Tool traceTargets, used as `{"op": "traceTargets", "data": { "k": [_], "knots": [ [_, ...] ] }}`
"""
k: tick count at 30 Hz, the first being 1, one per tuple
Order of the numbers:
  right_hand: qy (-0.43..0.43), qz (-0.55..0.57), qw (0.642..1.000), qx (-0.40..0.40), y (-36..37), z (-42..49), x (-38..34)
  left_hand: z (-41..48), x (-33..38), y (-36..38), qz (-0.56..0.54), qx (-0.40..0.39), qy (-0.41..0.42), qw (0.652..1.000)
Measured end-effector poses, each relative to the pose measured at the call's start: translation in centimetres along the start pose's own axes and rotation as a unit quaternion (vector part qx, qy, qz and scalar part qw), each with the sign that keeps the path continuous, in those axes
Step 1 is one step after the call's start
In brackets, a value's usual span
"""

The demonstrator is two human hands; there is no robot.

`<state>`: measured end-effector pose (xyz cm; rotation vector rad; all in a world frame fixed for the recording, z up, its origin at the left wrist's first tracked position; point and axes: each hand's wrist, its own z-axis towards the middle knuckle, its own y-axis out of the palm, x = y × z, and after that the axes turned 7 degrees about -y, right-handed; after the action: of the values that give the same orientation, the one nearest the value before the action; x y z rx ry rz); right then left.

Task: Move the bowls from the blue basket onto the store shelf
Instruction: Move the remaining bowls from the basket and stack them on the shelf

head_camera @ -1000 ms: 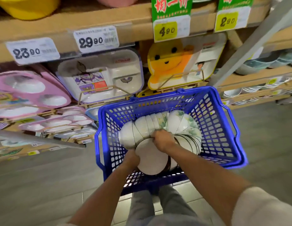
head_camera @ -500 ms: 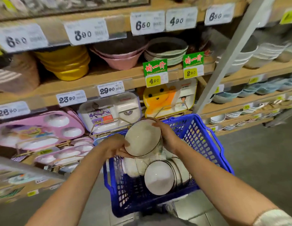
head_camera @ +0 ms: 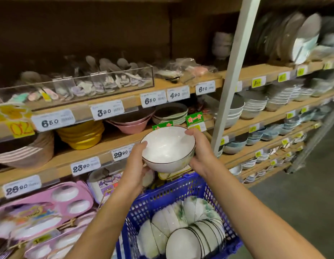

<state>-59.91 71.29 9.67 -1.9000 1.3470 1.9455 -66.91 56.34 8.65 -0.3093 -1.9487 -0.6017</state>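
White dark-rimmed ceramic bowl [head_camera: 168, 149], clasped in curled fingers of left hand [head_camera: 135, 169] and right hand [head_camera: 201, 156] above the blue plastic basket [head_camera: 173, 184], is mid-transfer and probably next needs room on the wooden store shelf [head_camera: 106, 141] beyond the fingertips.

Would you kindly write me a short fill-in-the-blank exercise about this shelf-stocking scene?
The left hand and right hand hold a raised bowl whose inside is coloured ____. The basket beneath it is coloured ____. The stacked bowls left of the pink bowls are coloured ____.
Missing words: white; blue; yellow.
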Motion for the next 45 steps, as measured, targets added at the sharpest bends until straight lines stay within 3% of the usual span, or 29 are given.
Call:
{"op": "traceTargets", "data": {
  "k": [3, 7, 22, 33, 45],
  "knots": [
    [0.009, 0.016, 1.0, -0.017, -0.4, -0.8, -2.0, -0.5, 1.8, 1.9, -0.116, -0.088, -0.029, 0.989],
    [0.006, 0.03, 0.999, -0.008, -2.1, -1.5, -4.0, -0.6, 2.4, 4.6, -0.137, -0.123, -0.056, 0.981],
    [-0.108, -0.003, 0.991, 0.086, -17.5, -4.3, -16.0, -2.3, -1.9, 26.2, -0.11, -0.08, -0.011, 0.991],
    [-0.156, -0.042, 0.982, 0.095, -30.2, -3.3, -27.0, -3.1, -4.3, 44.4, -0.132, -0.083, 0.007, 0.988],
    [-0.154, -0.036, 0.984, 0.086, -35.5, 5.4, -34.0, 3.4, -3.0, 54.1, -0.136, -0.055, 0.038, 0.988]
  ]
}}
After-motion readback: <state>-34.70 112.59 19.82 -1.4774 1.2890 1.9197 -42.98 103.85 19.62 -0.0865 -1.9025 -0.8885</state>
